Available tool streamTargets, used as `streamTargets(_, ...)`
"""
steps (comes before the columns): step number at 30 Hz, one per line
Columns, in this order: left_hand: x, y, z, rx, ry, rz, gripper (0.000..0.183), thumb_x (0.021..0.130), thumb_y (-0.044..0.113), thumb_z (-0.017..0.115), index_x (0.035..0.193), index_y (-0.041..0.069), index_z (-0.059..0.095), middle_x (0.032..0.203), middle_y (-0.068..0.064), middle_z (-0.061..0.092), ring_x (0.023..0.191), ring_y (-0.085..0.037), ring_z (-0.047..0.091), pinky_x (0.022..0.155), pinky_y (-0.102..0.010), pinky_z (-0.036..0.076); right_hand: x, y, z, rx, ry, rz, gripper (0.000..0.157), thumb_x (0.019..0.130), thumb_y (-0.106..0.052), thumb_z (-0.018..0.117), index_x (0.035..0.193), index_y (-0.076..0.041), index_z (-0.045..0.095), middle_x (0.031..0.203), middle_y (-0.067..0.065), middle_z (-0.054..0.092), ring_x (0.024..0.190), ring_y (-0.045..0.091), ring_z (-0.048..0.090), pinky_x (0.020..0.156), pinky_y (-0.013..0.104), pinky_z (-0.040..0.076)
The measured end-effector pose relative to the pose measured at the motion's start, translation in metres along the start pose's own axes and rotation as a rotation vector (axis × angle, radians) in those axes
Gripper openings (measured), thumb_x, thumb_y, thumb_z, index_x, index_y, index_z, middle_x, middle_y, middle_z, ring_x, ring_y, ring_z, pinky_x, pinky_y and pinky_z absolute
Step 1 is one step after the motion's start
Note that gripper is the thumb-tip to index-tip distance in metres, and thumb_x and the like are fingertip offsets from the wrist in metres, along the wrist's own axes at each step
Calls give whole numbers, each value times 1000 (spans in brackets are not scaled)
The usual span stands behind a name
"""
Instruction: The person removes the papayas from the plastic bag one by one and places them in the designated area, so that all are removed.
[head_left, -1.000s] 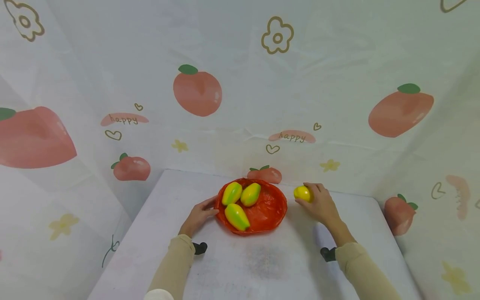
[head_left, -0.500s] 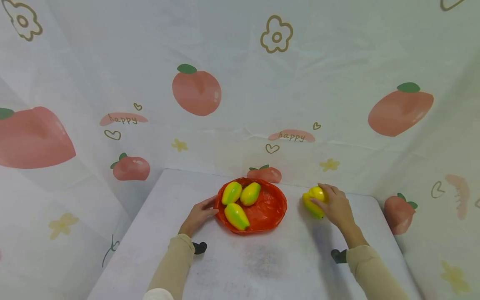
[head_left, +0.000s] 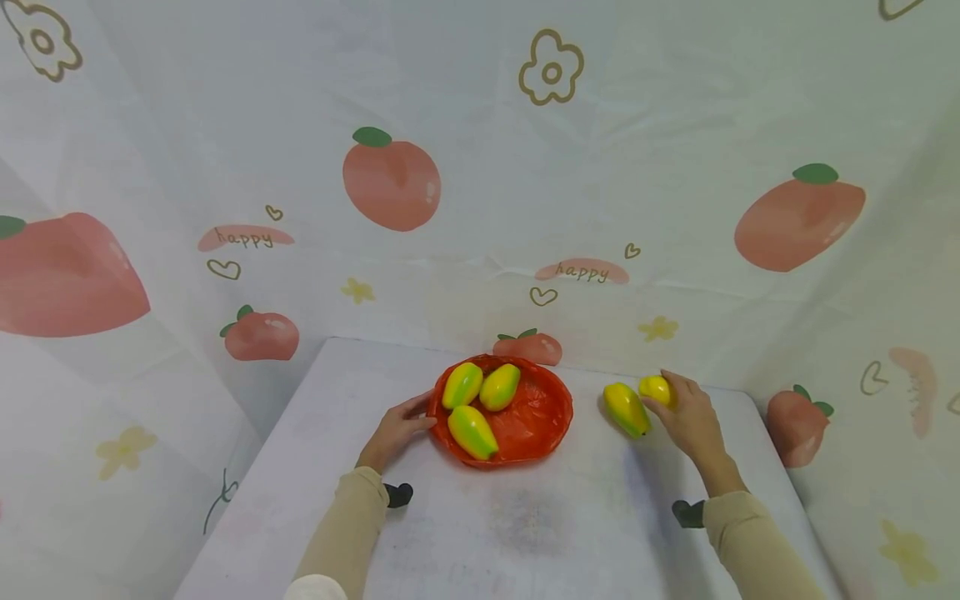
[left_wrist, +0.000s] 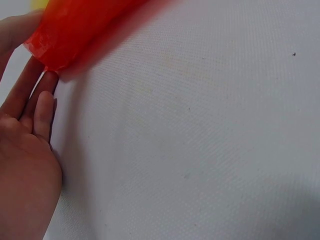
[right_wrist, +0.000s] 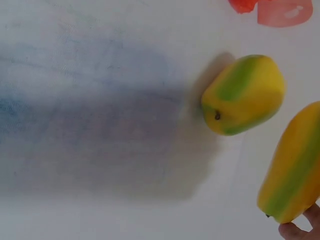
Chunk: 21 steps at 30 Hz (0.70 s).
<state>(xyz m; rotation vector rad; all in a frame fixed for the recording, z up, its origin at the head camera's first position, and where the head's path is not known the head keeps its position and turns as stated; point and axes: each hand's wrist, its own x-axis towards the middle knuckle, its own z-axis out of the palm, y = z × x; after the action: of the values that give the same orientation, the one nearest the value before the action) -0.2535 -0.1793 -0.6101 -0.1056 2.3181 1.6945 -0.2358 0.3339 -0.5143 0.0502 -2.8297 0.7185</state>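
My right hand [head_left: 693, 421] holds a yellow papaya [head_left: 657, 391] between thumb and fingers, to the right of the red bowl. In the right wrist view the held papaya [right_wrist: 295, 165], yellow with a green stripe, stands at the right edge, and only fingertips show. Just left of it another papaya [head_left: 626, 409] lies on the table. At the left rim of the red bowl [head_left: 531, 427] is my left hand [head_left: 392, 433]. In the left wrist view its thumb lies over the bowl's edge and the fingers reach beneath. Three papayas [head_left: 473, 432] sit in the bowl's left half.
The white table [head_left: 480, 533] carries the bowl and fruit. Behind it and at both sides hangs a white cloth [head_left: 465, 100] printed with red fruit, flowers and hearts. A dark wrist-camera mount [head_left: 688, 513] juts from the right wrist, another [head_left: 399, 495] from the left.
My right hand has moved right, away from the bowl, with its papaya. The papaya lying on the table has come into view beside it. The left hand and bowl stay in place.
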Motion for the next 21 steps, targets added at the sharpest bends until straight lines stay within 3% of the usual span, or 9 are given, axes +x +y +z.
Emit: streamTargets(21,-4,5,0,-12,-5,-6,60,92,31,75,148,35,54,155,-1,53,149,-29,42,123,-53,36,-1,26,16,71,-124,236,78,102,-44,58,153,8,31,146,42,40,130,60,42,109,71,37)
